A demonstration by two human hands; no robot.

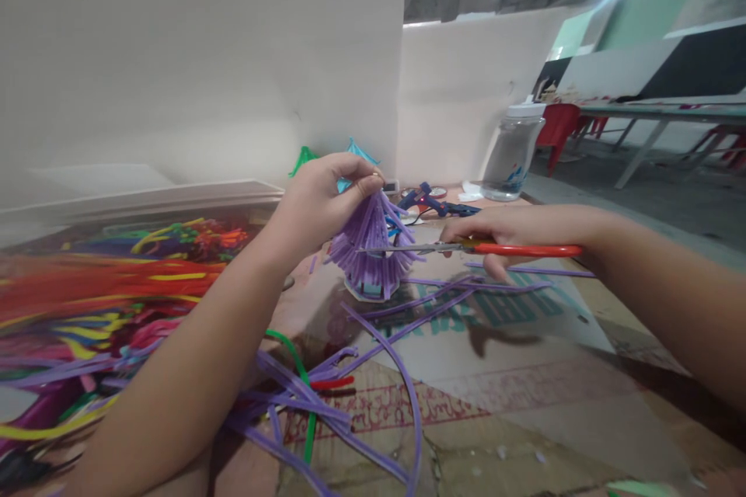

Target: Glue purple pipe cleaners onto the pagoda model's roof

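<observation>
My left hand [335, 198] pinches the pointed top of a small pavilion model [370, 237] with a skirt-like roof of purple pipe cleaners. The model stands upright on the table, its lower part showing under the roof fringe. In my right hand [489, 237] is a pair of scissors [524, 250] with red-orange handles. The blades reach left across the purple fringe; whether they are parted I cannot make out. Loose purple pipe cleaners [408, 380] lie in front of the model, with a green pipe cleaner [308, 388] among them.
A heap of coloured pipe cleaners [145, 279] fills the left side. Behind the model are a blue glue gun [428, 198] and green and turquoise roof shapes [361, 151]. A clear water bottle [513, 155] stands at the back right, before white partition walls [203, 70].
</observation>
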